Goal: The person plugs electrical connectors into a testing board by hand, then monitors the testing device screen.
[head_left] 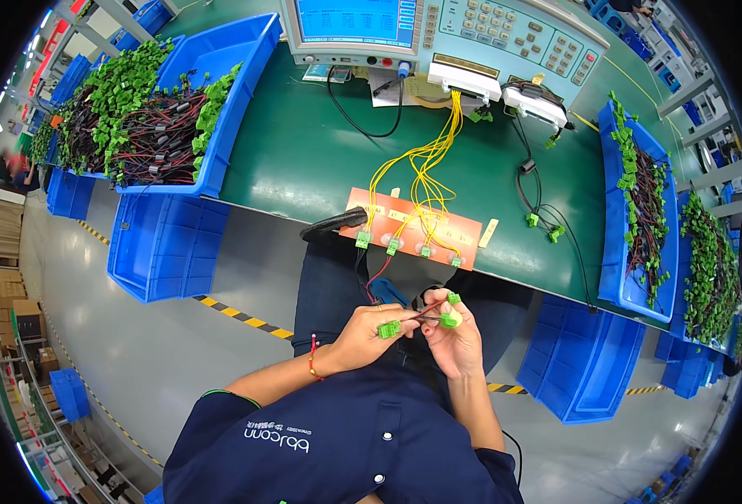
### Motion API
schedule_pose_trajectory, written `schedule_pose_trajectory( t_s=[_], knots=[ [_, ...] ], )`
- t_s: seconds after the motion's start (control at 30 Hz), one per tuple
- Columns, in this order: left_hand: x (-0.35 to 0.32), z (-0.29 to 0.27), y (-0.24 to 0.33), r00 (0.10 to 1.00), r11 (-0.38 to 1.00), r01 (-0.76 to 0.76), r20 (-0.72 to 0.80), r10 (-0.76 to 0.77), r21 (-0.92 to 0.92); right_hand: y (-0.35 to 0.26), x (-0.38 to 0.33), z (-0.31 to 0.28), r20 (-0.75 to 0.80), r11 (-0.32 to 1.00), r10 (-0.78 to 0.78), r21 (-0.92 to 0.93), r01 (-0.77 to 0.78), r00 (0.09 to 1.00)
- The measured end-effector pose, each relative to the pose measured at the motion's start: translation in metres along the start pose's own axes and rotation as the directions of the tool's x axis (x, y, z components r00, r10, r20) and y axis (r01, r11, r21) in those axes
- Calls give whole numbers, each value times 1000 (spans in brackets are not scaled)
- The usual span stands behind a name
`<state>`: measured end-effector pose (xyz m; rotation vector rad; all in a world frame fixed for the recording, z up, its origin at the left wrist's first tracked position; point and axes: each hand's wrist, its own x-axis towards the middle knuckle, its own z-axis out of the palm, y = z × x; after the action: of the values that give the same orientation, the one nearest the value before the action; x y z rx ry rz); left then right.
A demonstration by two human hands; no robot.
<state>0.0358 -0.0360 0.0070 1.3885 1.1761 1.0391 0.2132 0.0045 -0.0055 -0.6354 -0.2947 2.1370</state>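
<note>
In front of my body, below the bench edge, both hands hold one short wire harness (426, 317) with red and black wires and green plug connectors. My left hand (367, 338) is closed around its wires, and a green connector (389, 329) sticks out by the fingers. My right hand (457, 343) pinches the other end, where two more green connectors (451, 320) show at the fingertips. Just beyond, an orange board (413, 220) lies at the bench edge with several green sockets (394, 245) along its front. Yellow wires (421, 172) run from it to a tester (522, 38).
On the green bench (304, 126), a blue bin (257, 71) heaped with harnesses stands left and another blue bin (640, 290) right. A black cable with green connectors (547, 227) lies right of the board. A black strap-like piece (333, 225) overhangs the front edge. Blue crates (169, 244) are below.
</note>
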Motion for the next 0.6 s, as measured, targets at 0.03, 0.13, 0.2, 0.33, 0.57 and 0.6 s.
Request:
schedule_pose_trajectory(
  t_s=[0.03,0.13,0.2,0.33,0.57,0.6],
  knots=[
    [-2,0,-3,1000,1000,0,-3,0,2,-1,3,9,-24,1000,26,4,-26,999],
    [-8,2,-8,990,999,-44,-138,41,-19,-2,13,18,-35,998,38,-51,-40,999],
    [-11,-1,-8,962,965,51,-246,-116,-257,-9,21,25,-3,946,38,-323,-37,999],
    [-18,-13,-10,954,926,178,-173,-245,-334,-7,32,25,-16,774,-17,-633,3,1000],
    [-20,-13,-15,969,970,147,-167,-181,-194,5,45,31,-39,739,-30,-674,-5,999],
    [-21,-13,-17,971,973,140,-166,-171,-182,6,47,31,-68,762,-42,-648,-12,997]
  ],
)
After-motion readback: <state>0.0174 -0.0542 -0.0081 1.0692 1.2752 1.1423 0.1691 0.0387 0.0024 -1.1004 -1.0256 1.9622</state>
